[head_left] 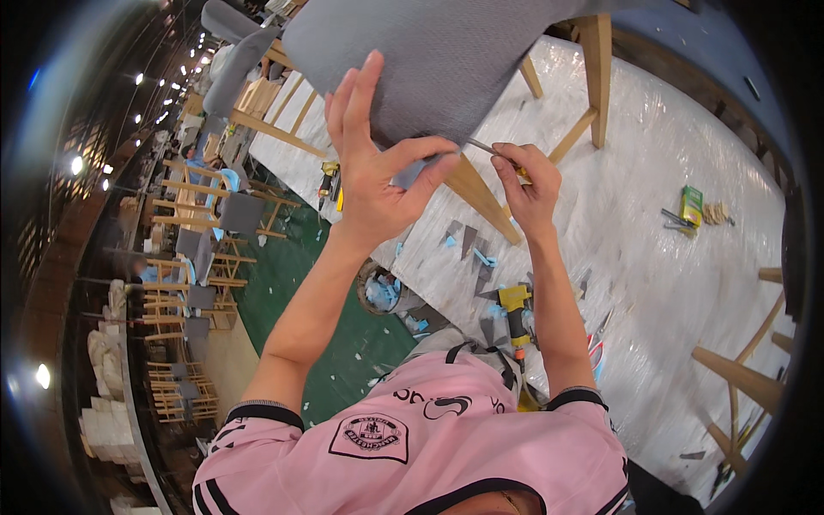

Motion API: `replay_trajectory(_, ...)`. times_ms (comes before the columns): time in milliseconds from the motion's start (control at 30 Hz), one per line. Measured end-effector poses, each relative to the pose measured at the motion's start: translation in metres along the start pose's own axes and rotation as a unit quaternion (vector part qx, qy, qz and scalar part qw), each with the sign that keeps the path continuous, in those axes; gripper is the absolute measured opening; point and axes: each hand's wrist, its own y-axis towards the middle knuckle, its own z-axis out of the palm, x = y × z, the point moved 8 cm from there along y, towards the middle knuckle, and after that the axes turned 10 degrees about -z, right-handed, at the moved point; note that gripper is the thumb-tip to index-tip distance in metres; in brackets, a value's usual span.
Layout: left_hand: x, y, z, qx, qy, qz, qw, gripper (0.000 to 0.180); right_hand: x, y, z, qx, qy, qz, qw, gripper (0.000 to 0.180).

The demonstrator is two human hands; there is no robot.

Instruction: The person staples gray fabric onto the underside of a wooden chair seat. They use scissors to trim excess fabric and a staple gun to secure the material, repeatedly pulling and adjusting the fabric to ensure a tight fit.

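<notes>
A chair seat covered in grey fabric point(412, 64) is at the top, with a wooden leg point(481, 196) slanting down from its near corner. My left hand point(373, 159) is at that corner, thumb and forefinger pinched together while the other fingers stretch up along the fabric. What sits between those fingertips is too small to make out. My right hand point(530, 182), just right of the leg, grips a thin metal rod-like tool point(481, 146). The tool's far end reaches the seat's corner, where its tip is hidden.
The work table point(644, 283) is wrapped in clear film. Near me on it lie a yellow and black air stapler point(515, 313) and grey and blue scraps. A green-yellow box point(691, 206) is farther right. Wooden chair legs point(738, 373) stick up at right. A scrap bin point(380, 290) stands below.
</notes>
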Motion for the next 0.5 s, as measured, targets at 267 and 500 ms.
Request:
replay_trajectory(267, 0.029, 0.033, -0.009, -0.083, 0.004, 0.002, 0.997, 0.074, 0.000, 0.021, 0.009, 0.021, 0.012, -0.053, 0.998, 0.019)
replay_trajectory(500, 0.031, 0.032, -0.007, -0.076, 0.016, 0.002, 0.997, 0.076, 0.015, 0.056, 0.005, 0.059, -0.026, -0.150, 0.987, 0.024)
